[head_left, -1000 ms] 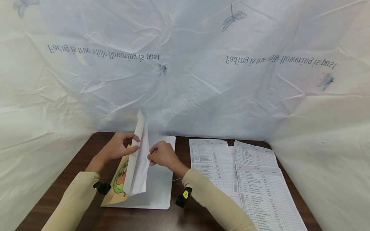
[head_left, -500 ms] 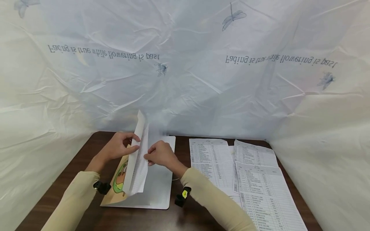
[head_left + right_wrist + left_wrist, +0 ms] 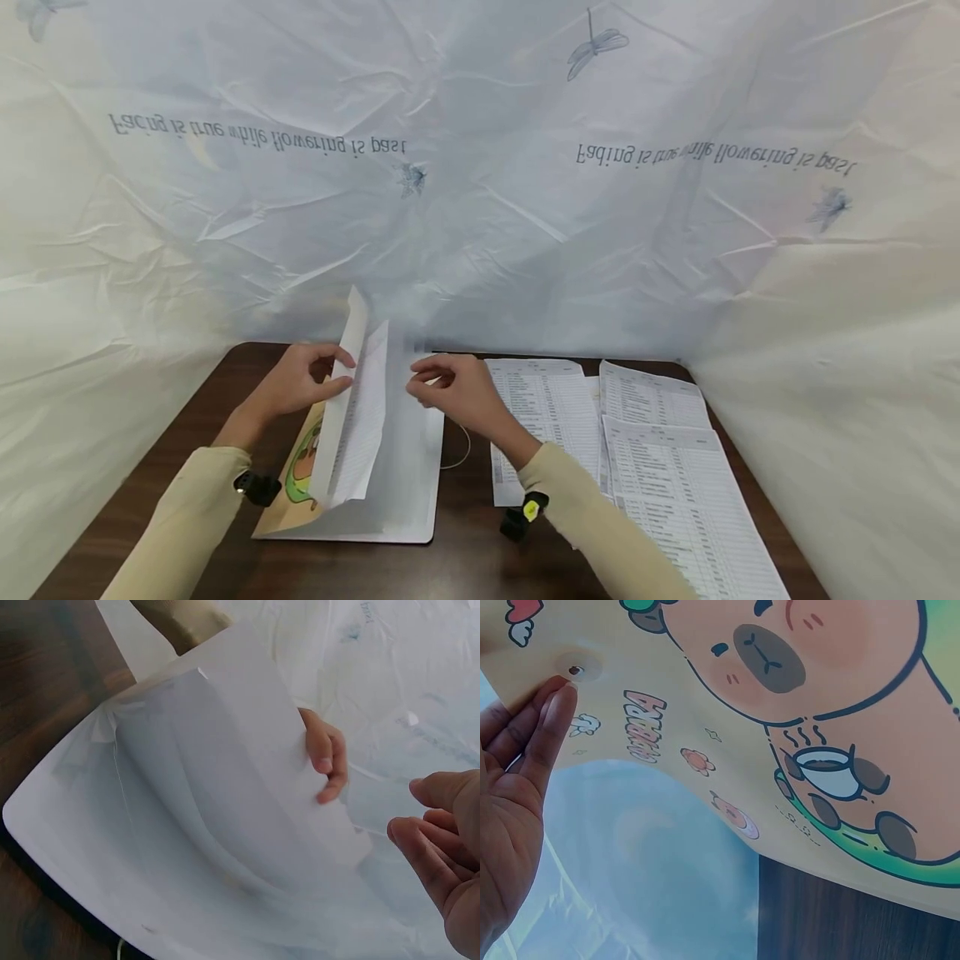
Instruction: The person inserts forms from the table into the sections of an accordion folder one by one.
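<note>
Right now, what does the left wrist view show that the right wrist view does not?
Only the left wrist view shows the folder's printed cover: a cartoon animal with a steaming cup, and a round clasp by the left hand's fingers. Only the right wrist view shows the white sheets and the right hand, open, holding nothing. Both show the left hand, the folder and the dark table.

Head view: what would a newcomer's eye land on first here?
Probably the sheets standing upright out of an open folder at the table's left, pinched by the left hand, while the right hand hovers beside them holding nothing. Next, the printed lists spread flat at the right, and the folder's cartoon cover, which fills the left wrist view.
</note>
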A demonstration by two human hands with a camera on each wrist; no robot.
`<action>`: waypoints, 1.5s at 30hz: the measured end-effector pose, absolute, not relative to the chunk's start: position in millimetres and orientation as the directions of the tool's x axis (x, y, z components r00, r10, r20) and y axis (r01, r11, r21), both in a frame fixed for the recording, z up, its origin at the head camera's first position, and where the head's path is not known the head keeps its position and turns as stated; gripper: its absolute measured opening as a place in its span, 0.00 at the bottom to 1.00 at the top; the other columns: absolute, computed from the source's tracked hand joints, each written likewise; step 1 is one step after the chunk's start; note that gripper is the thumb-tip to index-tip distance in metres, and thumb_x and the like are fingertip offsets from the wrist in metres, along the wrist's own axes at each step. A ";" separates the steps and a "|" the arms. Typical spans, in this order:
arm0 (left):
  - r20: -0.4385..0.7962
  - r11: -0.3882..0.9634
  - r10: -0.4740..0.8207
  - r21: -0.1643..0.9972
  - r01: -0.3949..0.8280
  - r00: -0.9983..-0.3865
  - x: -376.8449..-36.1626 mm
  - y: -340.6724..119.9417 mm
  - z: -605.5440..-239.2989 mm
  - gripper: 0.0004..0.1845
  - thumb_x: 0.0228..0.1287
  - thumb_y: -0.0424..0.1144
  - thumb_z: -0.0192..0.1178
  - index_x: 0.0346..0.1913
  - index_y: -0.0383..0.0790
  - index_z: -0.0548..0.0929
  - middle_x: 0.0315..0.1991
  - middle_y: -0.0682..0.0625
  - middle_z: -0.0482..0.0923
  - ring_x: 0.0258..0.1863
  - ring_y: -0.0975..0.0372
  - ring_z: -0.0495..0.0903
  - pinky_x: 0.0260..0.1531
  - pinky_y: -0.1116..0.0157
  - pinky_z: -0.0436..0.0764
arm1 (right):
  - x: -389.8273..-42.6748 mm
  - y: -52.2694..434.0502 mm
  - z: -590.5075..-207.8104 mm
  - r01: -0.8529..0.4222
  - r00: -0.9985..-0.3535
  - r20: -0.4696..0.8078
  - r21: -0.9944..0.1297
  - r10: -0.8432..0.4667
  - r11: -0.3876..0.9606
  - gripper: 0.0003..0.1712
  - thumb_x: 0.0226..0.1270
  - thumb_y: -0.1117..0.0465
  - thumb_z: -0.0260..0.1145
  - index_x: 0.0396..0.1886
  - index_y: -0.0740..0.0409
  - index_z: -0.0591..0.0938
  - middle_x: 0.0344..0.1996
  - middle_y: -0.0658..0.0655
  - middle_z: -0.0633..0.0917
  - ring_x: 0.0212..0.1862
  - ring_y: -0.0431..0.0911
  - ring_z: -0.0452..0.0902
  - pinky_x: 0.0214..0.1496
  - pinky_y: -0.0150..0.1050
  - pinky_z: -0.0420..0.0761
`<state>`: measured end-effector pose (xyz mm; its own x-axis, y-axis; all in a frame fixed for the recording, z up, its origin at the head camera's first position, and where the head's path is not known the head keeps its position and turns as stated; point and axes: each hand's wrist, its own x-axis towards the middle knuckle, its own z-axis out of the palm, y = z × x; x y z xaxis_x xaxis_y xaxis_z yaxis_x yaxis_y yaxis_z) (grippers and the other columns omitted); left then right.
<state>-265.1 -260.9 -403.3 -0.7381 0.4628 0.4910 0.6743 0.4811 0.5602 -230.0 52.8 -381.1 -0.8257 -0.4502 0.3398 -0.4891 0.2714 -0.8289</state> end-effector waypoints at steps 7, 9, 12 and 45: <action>0.501 0.472 0.459 0.562 0.679 -0.734 -262.0 -261.4 -401.2 0.09 0.59 0.31 0.71 0.43 0.41 0.86 0.26 0.55 0.78 0.19 0.68 0.73 0.23 0.70 0.75 | -226.0 95.7 -378.1 -0.575 -0.803 0.461 -0.766 -0.377 0.288 0.15 0.65 0.54 0.75 0.51 0.51 0.89 0.41 0.48 0.90 0.41 0.40 0.87 0.42 0.38 0.84; 0.506 0.472 0.457 0.559 0.682 -0.731 -261.7 -261.7 -401.8 0.10 0.59 0.31 0.71 0.43 0.40 0.86 0.27 0.54 0.79 0.20 0.69 0.74 0.24 0.70 0.76 | -224.3 110.8 -378.2 -0.588 -0.800 0.482 -0.747 -0.357 0.309 0.16 0.64 0.55 0.76 0.51 0.50 0.88 0.42 0.47 0.90 0.42 0.40 0.87 0.42 0.38 0.85; 0.508 0.474 0.453 0.558 0.681 -0.733 -261.5 -262.7 -403.2 0.10 0.58 0.30 0.71 0.43 0.38 0.86 0.29 0.53 0.81 0.22 0.69 0.76 0.26 0.71 0.77 | -219.9 136.3 -378.8 -0.596 -0.801 0.502 -0.714 -0.325 0.367 0.18 0.63 0.56 0.76 0.52 0.50 0.88 0.44 0.48 0.90 0.42 0.40 0.87 0.42 0.38 0.85; 0.496 0.453 0.438 0.598 0.661 -0.750 -261.4 -262.2 -408.8 0.13 0.57 0.27 0.70 0.46 0.38 0.85 0.29 0.52 0.81 0.21 0.68 0.76 0.24 0.69 0.77 | -159.1 387.2 -463.0 -0.043 -0.921 0.348 -0.541 0.177 0.840 0.27 0.58 0.51 0.80 0.54 0.61 0.87 0.45 0.62 0.89 0.36 0.36 0.84 0.33 0.25 0.76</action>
<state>-261.4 -262.2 -408.8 -0.7496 0.4377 0.4965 0.6609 0.4533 0.5981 -159.1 387.2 -463.0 -0.9206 0.1773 0.3480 -0.0428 0.8400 -0.5410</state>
